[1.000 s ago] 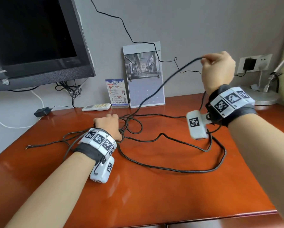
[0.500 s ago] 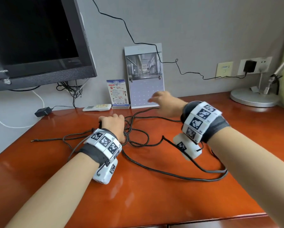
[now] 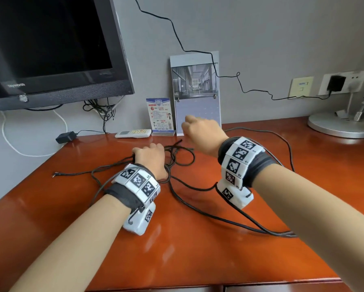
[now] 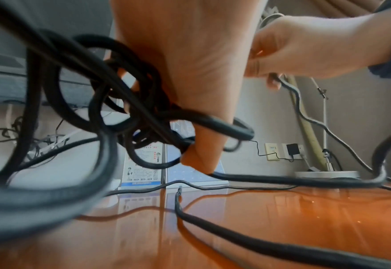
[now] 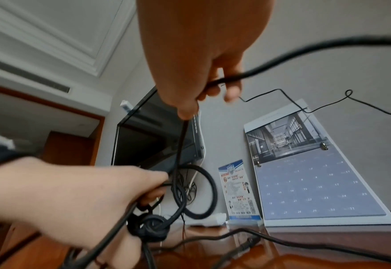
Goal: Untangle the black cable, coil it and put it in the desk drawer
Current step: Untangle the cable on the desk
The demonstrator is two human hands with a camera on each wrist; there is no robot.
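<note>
Black cable [image 3: 198,204] sprawls in loose loops over the one red-brown worktop [image 3: 198,249], its nearest loop closest to the worktop's front edge. Two hands work it. Farther in, the left hand [image 3: 150,159] has its fingers [image 4: 199,160] curled around a knotted bundle of strands just above the worktop. Beyond it, the right hand [image 3: 202,131] is raised, its fingers [image 5: 231,91] pinching a single strand. At the worktop's back edge stand one calendar [image 3: 198,114], one leaflet [image 3: 161,114] and one remote [image 3: 133,133].
</note>
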